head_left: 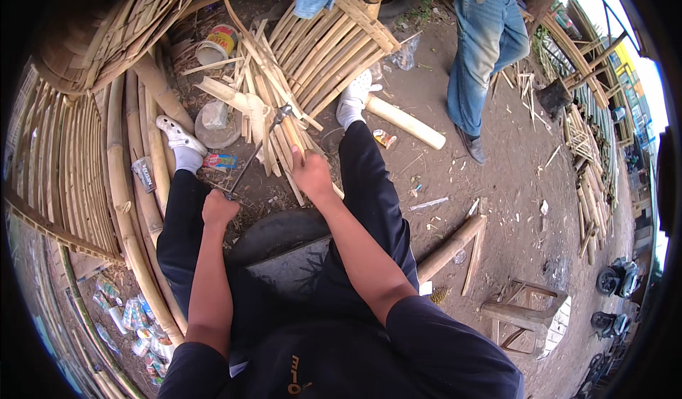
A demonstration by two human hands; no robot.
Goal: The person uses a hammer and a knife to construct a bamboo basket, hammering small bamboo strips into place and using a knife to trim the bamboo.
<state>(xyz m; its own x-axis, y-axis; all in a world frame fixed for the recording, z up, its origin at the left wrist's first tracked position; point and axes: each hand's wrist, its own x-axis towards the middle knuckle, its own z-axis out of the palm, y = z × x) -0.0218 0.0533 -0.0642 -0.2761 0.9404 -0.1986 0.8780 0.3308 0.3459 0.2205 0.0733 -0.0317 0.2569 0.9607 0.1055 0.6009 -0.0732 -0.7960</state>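
My left hand (220, 209) is closed round the near end of a thin dark hacksaw (250, 163), whose narrow frame slants away to a bracket at its far end. That far end lies against a pale bamboo piece (290, 133). My right hand (311, 173) grips the bamboo piece close to its near end, thumb on top. Beneath and beyond it, split bamboo strips (261, 79) lie in a loose pile between my feet. A slatted bamboo panel (323, 51) rests just past the pile. The exact contact between saw and bamboo is too small to tell.
A person in blue jeans (474, 51) stands at the far right. A cut bamboo length (408, 123) lies by my right white clog (353, 94). Long bamboo poles (122, 179) run along my left. A tub (217, 45), a stone (214, 115) and a wooden stool (522, 317) stand around.
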